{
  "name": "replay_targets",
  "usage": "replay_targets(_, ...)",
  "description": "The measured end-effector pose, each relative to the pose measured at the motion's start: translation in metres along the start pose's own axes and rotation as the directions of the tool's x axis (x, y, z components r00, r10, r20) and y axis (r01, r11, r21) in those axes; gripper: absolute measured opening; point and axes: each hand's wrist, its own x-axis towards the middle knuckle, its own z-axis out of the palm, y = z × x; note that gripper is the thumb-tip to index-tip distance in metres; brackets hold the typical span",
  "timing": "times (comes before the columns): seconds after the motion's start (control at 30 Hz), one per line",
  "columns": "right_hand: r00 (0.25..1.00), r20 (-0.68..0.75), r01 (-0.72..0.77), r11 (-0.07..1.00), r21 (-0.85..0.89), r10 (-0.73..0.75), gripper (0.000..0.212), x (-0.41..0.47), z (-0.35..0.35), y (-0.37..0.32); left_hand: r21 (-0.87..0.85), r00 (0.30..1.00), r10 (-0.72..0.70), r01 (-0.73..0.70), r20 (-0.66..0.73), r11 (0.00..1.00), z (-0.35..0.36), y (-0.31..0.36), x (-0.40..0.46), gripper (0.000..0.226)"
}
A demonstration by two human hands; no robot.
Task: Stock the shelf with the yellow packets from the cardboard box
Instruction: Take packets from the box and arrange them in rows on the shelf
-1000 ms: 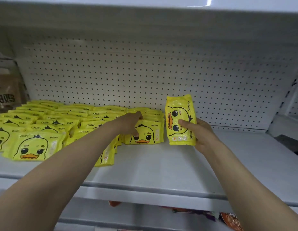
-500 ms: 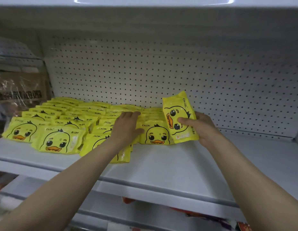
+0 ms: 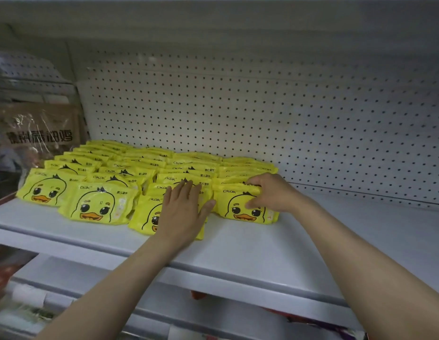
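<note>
L hand point(image 3: 183, 212) lying flat, fingers released, on a duck packet point(image 3: 149, 215); R hand point(image 3: 272, 192) fingers grasping front-right yellow packet point(image 3: 243, 207) on shelf point(image 3: 250, 251).

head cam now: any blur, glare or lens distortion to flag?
Head view: light is dim and flat, no strong glare. The left edge is soft, so the brown package and its print smear. Wide-angle bending curves the shelf edge. Yellow packets, left hand and right hand are fairly sharp.
</note>
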Motion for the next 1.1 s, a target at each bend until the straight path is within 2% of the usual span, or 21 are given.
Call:
replay_targets(0.37, 0.981, -0.165, 0.065, 0.971, -0.232, -0.105, 0.073, -0.010, 0.018, -0.010, -0.022, 0.996, 0.092, -0.092, 0.009, 0.996, 0.005, -0.009, 0.004, 0.078)
replay_targets(0.53, 0.962, -0.269, -0.009, 0.974, -0.226, -0.054, 0.070, -0.008, 0.023, -0.009, -0.009, 0.986, 0.169, -0.169, -0.006, 0.985, 0.005, -0.017, 0.009, 0.073)
replay_targets(0.77, 0.943, -0.332, -0.097, 0.964, -0.247, 0.010, 0.071, -0.008, 0.030, -0.015, 0.039, 0.980, 0.199, -0.198, -0.017, 0.979, 0.006, -0.018, 0.008, 0.073)
replay_targets(0.93, 0.929, -0.371, -0.117, 0.942, -0.314, -0.008, 0.076, -0.014, 0.037, -0.023, 0.044, 0.978, 0.205, -0.204, -0.024, 0.978, 0.008, -0.018, 0.008, 0.072)
replay_targets(1.1, 0.922, -0.386, -0.156, 0.891, -0.427, -0.023, 0.071, -0.017, 0.046, -0.024, 0.046, 0.984, 0.177, -0.176, -0.019, 0.983, 0.006, -0.014, 0.008, 0.075)
